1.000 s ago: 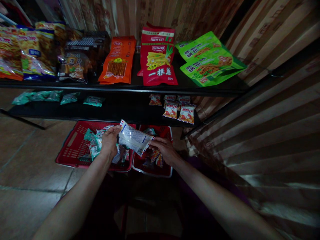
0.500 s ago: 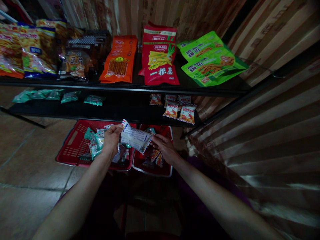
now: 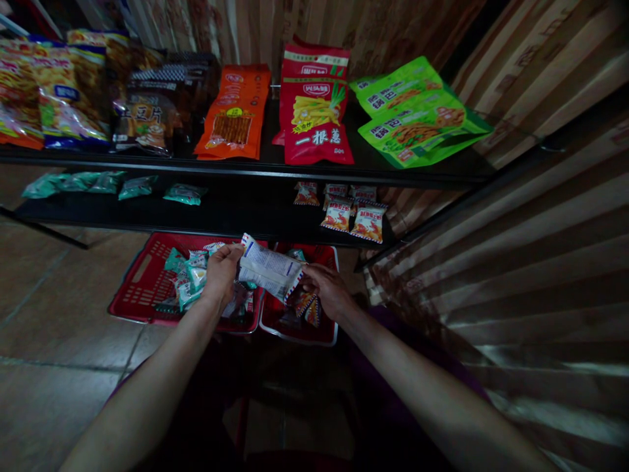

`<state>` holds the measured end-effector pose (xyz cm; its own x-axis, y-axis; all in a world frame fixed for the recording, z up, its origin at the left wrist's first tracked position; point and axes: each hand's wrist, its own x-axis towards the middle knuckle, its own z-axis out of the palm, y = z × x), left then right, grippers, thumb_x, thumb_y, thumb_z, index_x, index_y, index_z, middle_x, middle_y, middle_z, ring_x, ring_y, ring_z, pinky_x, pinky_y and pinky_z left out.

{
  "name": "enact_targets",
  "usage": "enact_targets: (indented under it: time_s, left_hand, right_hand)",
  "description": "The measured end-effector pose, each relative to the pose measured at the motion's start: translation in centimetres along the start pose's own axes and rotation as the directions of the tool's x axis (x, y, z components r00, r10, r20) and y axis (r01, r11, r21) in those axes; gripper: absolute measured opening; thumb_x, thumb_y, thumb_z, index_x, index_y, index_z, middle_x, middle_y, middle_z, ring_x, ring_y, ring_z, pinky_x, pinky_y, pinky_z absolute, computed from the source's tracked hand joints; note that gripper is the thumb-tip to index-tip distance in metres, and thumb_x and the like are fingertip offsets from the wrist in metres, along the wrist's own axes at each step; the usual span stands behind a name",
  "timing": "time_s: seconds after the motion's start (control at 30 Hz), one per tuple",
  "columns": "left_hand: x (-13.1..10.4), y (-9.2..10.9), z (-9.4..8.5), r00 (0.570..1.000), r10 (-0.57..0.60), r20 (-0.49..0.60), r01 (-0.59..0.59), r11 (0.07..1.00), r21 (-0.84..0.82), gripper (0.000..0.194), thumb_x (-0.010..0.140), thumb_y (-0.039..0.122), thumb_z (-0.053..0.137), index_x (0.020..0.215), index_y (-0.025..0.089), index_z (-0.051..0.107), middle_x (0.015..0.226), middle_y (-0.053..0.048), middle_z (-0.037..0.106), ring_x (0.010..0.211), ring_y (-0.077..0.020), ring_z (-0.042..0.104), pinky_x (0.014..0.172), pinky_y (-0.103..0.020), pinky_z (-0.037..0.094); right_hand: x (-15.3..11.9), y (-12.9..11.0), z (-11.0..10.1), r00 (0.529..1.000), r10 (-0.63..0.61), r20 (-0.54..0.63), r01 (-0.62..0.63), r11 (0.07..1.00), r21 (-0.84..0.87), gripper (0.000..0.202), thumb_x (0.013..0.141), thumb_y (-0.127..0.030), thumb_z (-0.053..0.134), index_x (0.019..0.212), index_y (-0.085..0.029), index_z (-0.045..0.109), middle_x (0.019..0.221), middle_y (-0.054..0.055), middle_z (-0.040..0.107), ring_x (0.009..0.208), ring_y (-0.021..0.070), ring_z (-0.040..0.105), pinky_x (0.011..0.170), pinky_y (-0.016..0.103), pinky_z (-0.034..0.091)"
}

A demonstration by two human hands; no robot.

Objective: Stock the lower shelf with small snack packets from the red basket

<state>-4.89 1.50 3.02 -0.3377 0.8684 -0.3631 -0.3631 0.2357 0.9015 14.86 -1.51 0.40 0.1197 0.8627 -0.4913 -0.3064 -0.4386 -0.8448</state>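
Packet [image 3: 270, 267] held above two red baskets [image 3: 132, 301]
From my station I see the left hand [image 3: 222, 270] pinching one end and the right hand [image 3: 328, 288] pinching the other, near the front edge of the lower shelf [image 3: 246, 213]; open room runs along that shelf between teal packets [image 3: 136, 187] and small orange-and-white packets [image 3: 336, 215], their lettering too small for me; the held packet's print is unreadable too, but higher up I can read 一根葱 on a red bag [image 3: 317, 108], 锅巴 on green pouches [image 3: 413, 134] and 土豆片 on a dark bag [image 3: 145, 118]
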Motion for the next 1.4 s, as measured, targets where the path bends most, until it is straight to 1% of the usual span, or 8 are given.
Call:
enact_targets:
  time_s: [0.33, 0.53, 0.67, 0.77, 0.97, 1.13, 1.27, 1.4]
  left_hand:
    - [-0.2, 0.0, -0.5, 0.97, -0.236, 0.061, 0.222, 0.96, 0.173, 0.013, 0.055, 0.018, 0.071, 0.064, 0.015, 0.062, 0.062, -0.002, 0.062, 0.057, -0.0127, 0.054, 0.05, -0.022, 0.044]
    - [-0.1, 0.4, -0.4, 0.976, -0.219, -0.001, 0.214, 0.952, 0.219, 0.007, 0.057, 0.014, 0.064, 0.062, 0.014, 0.06, 0.06, -0.001, 0.058, 0.055, -0.0115, 0.052, 0.046, -0.021, 0.044]
    - [0.0, 0.7, -0.4, 0.974, -0.223, -0.038, 0.225, 0.946, 0.232, 0.008, 0.057, 0.014, 0.063, 0.064, 0.013, 0.06, 0.064, 0.0, 0.058, 0.059, -0.0109, 0.053, 0.046, -0.019, 0.045]
    - [0.1, 0.8, -0.5, 0.972, -0.232, -0.045, 0.237, 0.949, 0.208, 0.007, 0.057, 0.012, 0.062, 0.063, 0.013, 0.059, 0.065, 0.0, 0.057, 0.059, -0.0101, 0.052, 0.046, -0.018, 0.046]
    - [-0.1, 1.1, -0.3, 0.939, -0.343, 0.018, 0.334, 0.925, 0.183, 0.007, 0.065, 0.006, 0.056, 0.065, 0.012, 0.059, 0.062, -0.001, 0.058, 0.05, -0.0087, 0.053, 0.039, -0.015, 0.041]
    - [-0.1, 1.7, -0.2, 0.906, -0.422, 0.026, 0.418, 0.903, 0.102, 0.018, 0.082, 0.019, 0.046, 0.068, 0.013, 0.056, 0.056, -0.003, 0.057, 0.048, -0.0127, 0.057, 0.045, -0.022, 0.049]
    - [0.0, 1.2, -0.5, 0.947, -0.321, 0.021, 0.313, 0.935, 0.167, 0.014, 0.081, 0.021, 0.05, 0.077, 0.012, 0.06, 0.072, -0.006, 0.065, 0.058, -0.0138, 0.063, 0.051, -0.023, 0.052]
    - [0.1, 0.3, -0.5, 0.951, -0.303, 0.053, 0.295, 0.947, 0.123, 0.005, 0.076, 0.014, 0.057, 0.08, 0.013, 0.061, 0.078, -0.005, 0.066, 0.067, -0.0149, 0.066, 0.061, -0.025, 0.054]
  right_hand:
    - [1.3, 0.3, -0.7, 0.995, 0.084, -0.056, -0.077, 0.99, 0.12, 0.02, 0.058, -0.028, 0.075, 0.074, -0.02, 0.064, 0.073, -0.001, 0.065, 0.063, 0.0095, 0.058, 0.055, 0.022, 0.046]
    - [1.8, 0.8, -1.4, 0.992, -0.119, 0.052, 0.126, 0.978, -0.168, 0.033, 0.072, -0.027, 0.062, 0.105, -0.027, 0.059, 0.089, 0.001, 0.065, 0.075, 0.0154, 0.062, 0.067, 0.031, 0.052]
    - [1.3, 0.2, -1.7, 0.815, -0.505, 0.284, 0.57, 0.607, -0.554, 0.042, 0.075, -0.01, 0.047, 0.113, -0.027, 0.058, 0.114, 0.005, 0.06, 0.105, 0.0192, 0.057, 0.093, 0.04, 0.045]
    - [0.7, -0.3, -1.7, 0.653, -0.595, 0.468, 0.722, 0.305, -0.621, 0.039, 0.074, -0.005, 0.047, 0.104, -0.025, 0.062, 0.125, 0.007, 0.055, 0.118, 0.0213, 0.049, 0.101, 0.042, 0.04]
    - [0.3, -0.8, -1.8, 0.566, -0.619, 0.544, 0.791, 0.222, -0.571, 0.016, 0.078, -0.012, 0.052, 0.084, -0.024, 0.062, 0.107, 0.006, 0.064, 0.104, 0.0209, 0.058, 0.093, 0.039, 0.045]
    - [0.4, -0.5, -1.6, 0.737, -0.562, 0.376, 0.667, 0.513, -0.541, 0.008, 0.079, -0.029, 0.058, 0.084, -0.023, 0.06, 0.087, 0.004, 0.067, 0.082, 0.0192, 0.062, 0.076, 0.034, 0.048]
    - [0.5, 0.5, -1.1, 0.888, -0.382, 0.255, 0.441, 0.865, -0.24, 0.017, 0.073, -0.037, 0.064, 0.082, -0.023, 0.059, 0.084, 0.001, 0.068, 0.079, 0.0171, 0.063, 0.072, 0.03, 0.049]
    - [0.2, 0.9, -0.7, 0.97, -0.138, 0.199, 0.149, 0.988, -0.039, 0.027, 0.065, -0.038, 0.072, 0.084, -0.023, 0.062, 0.082, -0.001, 0.068, 0.077, 0.0147, 0.063, 0.069, 0.027, 0.05]
